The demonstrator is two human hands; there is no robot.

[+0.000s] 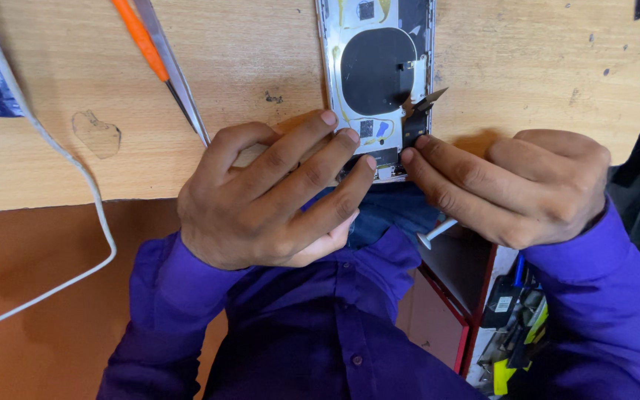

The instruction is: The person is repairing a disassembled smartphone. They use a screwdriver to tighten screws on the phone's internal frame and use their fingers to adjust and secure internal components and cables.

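An opened phone back housing (376, 74) lies on the wooden bench, its black round coil facing up. My left hand (275, 196) rests on the bench edge, fingertips pressing the housing's lower left corner. My right hand (516, 185) pinches a thin dark metal tool (427, 102) whose tip touches the lower right part of the housing. A white stick-like handle (436, 232) pokes out under my right hand. Both sleeves are purple.
Tweezers (179, 81) and an orange-handled tool (138, 37) lie on the bench (246, 52) at upper left. A white cable (75, 170) curves across the left side. A red shelf (475, 311) with small items sits below at right.
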